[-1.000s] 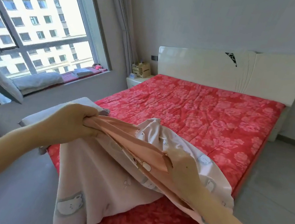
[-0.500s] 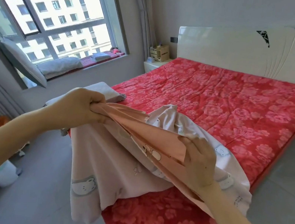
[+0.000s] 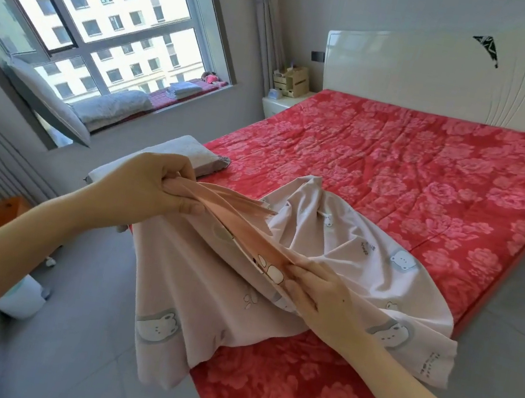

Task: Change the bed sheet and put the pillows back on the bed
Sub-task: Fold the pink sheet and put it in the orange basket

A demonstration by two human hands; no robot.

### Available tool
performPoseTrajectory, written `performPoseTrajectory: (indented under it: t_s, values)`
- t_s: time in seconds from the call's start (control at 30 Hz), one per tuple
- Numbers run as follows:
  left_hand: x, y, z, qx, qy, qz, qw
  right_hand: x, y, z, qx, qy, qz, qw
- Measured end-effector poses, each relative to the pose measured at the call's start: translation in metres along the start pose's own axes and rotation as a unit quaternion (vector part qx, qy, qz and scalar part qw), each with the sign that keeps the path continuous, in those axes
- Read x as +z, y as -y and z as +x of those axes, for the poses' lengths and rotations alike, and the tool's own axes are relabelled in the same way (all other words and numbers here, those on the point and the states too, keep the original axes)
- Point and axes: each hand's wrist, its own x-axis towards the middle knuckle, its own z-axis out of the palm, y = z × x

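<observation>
We see a pale pink sheet [image 3: 343, 247] printed with little bears, bunched and half unfolded, its peach edge lifted, the rest draped over the near corner of the bed [image 3: 431, 178], which is covered in red floral fabric.

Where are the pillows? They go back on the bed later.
Two pillows lie on the window ledge at left, away from the bed.
</observation>
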Motion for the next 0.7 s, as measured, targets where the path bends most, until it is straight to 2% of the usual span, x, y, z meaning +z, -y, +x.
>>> performPoseTrajectory:
  t_s: [0.17,0.33,0.47,0.7]
  values:
    - [-0.002,-0.005,-0.004,-0.004,0.003,0.004,1.000,0.000,0.009,0.006,0.034,0.014,0.024,0.999]
    - [-0.003,-0.006,-0.004,-0.010,0.010,0.000,1.000,0.015,0.008,0.007,0.027,0.011,-0.060,0.998]
    - [0.001,0.005,0.001,-0.001,-0.004,-0.002,1.000,0.013,0.016,0.011,0.033,-0.019,-0.016,0.999]
    - [0.006,0.017,-0.006,0.006,-0.002,-0.018,1.000,-0.004,0.004,0.008,0.043,0.070,0.038,0.996]
